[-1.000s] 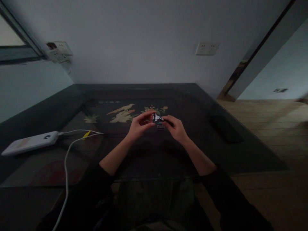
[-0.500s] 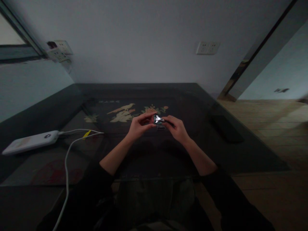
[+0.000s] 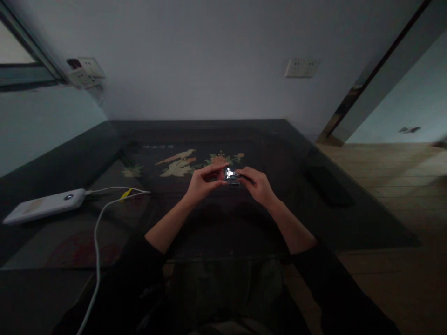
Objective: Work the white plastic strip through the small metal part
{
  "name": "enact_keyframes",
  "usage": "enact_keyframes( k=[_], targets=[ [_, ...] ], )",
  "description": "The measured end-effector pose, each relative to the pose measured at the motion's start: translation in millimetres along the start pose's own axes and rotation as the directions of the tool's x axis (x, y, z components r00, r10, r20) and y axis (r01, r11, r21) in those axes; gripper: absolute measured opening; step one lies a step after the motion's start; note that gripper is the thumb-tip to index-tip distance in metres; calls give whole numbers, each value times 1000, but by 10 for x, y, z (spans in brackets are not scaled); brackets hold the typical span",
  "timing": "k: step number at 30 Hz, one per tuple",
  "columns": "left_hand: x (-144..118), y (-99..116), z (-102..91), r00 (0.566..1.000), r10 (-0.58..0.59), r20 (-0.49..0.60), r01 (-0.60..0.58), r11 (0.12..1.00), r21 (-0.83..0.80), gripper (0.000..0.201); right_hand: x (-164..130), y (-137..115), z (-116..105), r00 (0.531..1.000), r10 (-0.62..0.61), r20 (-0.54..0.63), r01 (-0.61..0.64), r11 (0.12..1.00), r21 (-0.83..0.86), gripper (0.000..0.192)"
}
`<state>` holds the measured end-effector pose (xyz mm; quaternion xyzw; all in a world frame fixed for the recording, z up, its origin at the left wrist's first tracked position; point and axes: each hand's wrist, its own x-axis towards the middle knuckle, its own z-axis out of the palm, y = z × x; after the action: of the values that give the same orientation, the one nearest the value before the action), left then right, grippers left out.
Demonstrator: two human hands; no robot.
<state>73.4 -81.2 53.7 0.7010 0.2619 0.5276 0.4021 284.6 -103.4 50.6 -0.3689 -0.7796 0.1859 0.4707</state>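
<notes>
Between my hands, over the middle of the dark table, is what looks like a razor with a shiny silver head [image 3: 230, 173]. My right hand [image 3: 258, 186] is closed on its dark handle, with thumb and fingers pinched just right of the head. From the left, my left hand [image 3: 202, 184] grips the head's ends between thumb and fingers, the thumb at the near end. Just below the head shows a small clear, glassy piece [image 3: 233, 184]; I cannot tell whether it is attached or lies beneath.
On the left lies a white power bank [image 3: 45, 206] with a white cable [image 3: 97, 246] running to the near edge. A dark flat object [image 3: 328, 186] rests at right. The glossy table [image 3: 216, 232] carries a bird-and-flower picture. Sockets [image 3: 302, 68] are on the wall behind.
The razor head has turned slightly and catches more light. Both hands stay almost in place.
</notes>
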Motion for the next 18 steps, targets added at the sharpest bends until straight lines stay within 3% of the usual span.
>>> enact_keyframes(
  k=[12, 18],
  targets=[
    [13, 69, -42, 996, 39, 80, -39, 999, 7, 47, 12, 0, -20, 1000, -12, 25, 11, 1000, 16, 21],
    [30, 32, -44, 998, 26, 55, -28, 998, 47, 47, 10, -12, -18, 1000, -19, -8, 19, 1000, 1, 21]
  ],
)
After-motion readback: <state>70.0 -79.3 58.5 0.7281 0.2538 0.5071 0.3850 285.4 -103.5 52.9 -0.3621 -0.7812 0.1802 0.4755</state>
